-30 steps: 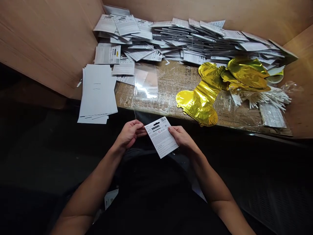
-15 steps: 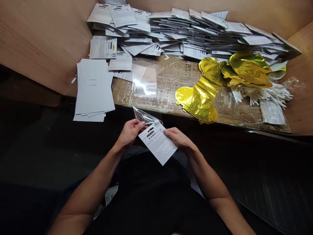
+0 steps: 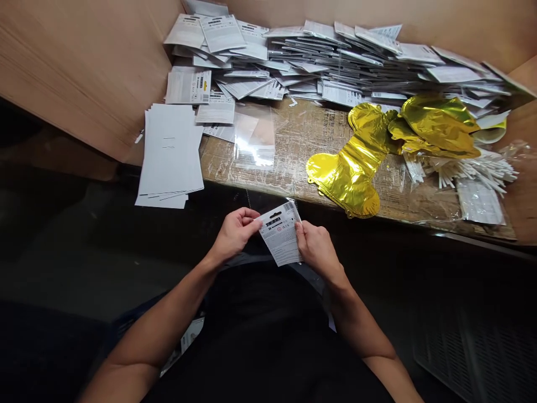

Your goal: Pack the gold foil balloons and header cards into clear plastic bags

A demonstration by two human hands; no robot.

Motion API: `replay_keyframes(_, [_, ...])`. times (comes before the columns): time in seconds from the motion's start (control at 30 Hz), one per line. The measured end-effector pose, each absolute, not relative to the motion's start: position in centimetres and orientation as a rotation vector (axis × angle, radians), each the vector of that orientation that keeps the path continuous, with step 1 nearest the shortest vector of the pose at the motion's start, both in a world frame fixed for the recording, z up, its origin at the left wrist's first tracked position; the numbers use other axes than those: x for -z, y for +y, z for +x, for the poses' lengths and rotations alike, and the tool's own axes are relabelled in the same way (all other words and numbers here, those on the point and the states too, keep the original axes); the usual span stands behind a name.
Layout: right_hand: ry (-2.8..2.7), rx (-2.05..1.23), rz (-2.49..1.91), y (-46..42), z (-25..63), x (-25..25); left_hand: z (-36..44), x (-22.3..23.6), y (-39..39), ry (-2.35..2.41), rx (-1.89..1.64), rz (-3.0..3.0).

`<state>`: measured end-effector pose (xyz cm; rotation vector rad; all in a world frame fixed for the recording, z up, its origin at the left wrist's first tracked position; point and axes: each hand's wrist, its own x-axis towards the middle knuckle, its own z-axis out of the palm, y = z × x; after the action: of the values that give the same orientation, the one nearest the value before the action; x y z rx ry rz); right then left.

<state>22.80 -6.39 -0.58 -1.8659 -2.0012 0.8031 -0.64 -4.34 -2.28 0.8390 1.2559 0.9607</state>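
Over my lap, both hands hold a white printed card [image 3: 281, 235] with a barcode and small icons, inside or against a clear plastic sleeve whose edge glints above it. My left hand [image 3: 235, 232] pinches the card's upper left corner. My right hand [image 3: 315, 249] grips its right edge with closed fingers. The card is tilted, top toward the table.
A taped cardboard table top [image 3: 302, 151] carries a big heap of printed cards [image 3: 335, 67] at the back, a white sheet stack [image 3: 170, 154] at the left edge, clear sleeves [image 3: 254, 137], gold foil balloons [image 3: 356, 165] and white sticks [image 3: 474, 168] at right. Cardboard walls surround it.
My right hand has slid up along the card toward its top edge, and the card has turned more upright. The clear sleeve, spread open half a second ago, now lies close against the card.
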Motion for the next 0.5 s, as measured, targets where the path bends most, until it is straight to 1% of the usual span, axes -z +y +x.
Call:
replay_keyframes(0.13, [-1.675, -1.004, -1.687, -6.7, 22.5, 1.8, 0.8, 2.1, -5.1, 1.300, -1.104, 0.922])
replay_keyframes(0.27, [-1.462, -1.065, -1.606, -7.3, 21.9, 2.7, 2.2, 2.5, -5.7, 1.387, -1.181, 1.019])
replay_keyframes(0.37, [-1.429, -1.084, -1.583, -7.5, 21.9, 2.7, 2.5, 2.8, -5.9, 1.409, -1.199, 1.063])
replay_keyframes(0.5, [-1.543, -1.139, -1.567, -7.2, 22.9, 1.5, 2.1, 2.8, -5.1, 1.388, -1.286, 0.982])
